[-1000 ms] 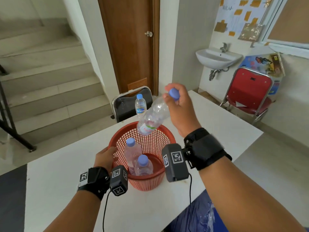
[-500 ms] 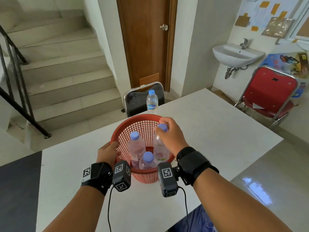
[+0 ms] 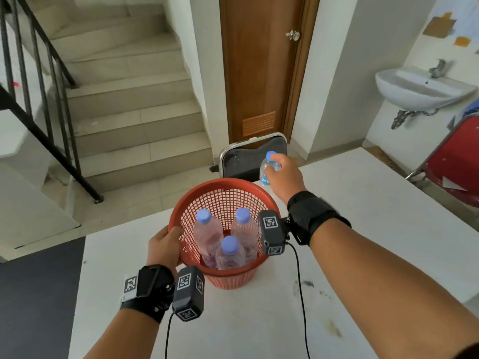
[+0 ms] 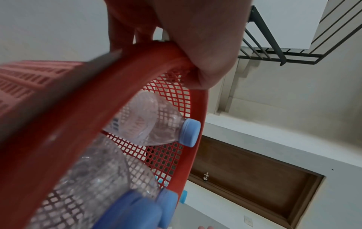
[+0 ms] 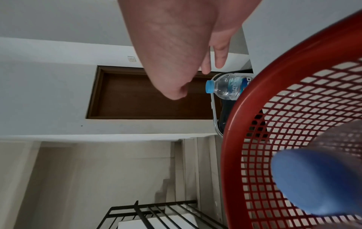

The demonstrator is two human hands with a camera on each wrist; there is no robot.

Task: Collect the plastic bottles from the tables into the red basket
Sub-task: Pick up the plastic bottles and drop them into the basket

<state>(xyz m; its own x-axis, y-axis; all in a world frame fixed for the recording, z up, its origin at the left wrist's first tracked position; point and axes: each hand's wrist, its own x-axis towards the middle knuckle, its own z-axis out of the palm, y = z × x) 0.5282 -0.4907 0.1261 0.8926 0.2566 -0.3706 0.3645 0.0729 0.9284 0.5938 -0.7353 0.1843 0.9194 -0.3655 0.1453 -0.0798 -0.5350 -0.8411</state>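
Note:
The red mesh basket [image 3: 225,181] stands on the white table [image 3: 363,203] with three clear blue-capped bottles upright inside: one at the left [image 3: 207,234], one at the right [image 3: 243,226], one in front [image 3: 229,252]. My left hand [image 3: 166,244] grips the basket's left rim [image 4: 98,93], thumb inside. Another bottle [image 3: 266,174] with a blue label stands beyond the basket at the table's far edge. My right hand [image 3: 281,169] reaches out beside it. In the right wrist view its fingers [image 5: 219,62] are straight and just short of the bottle [image 5: 227,86].
A black chair [image 3: 248,161] stands right behind the table's far edge. A red chair [image 3: 458,156] and a wall sink [image 3: 420,86] are at the right. The brown door [image 3: 259,73] is ahead, and stairs with a black railing [image 3: 39,86] rise at the left.
My right hand lowered a bottle into the basket, let it go, then moved forward to the bottle standing beyond it. My left hand kept its hold on the rim.

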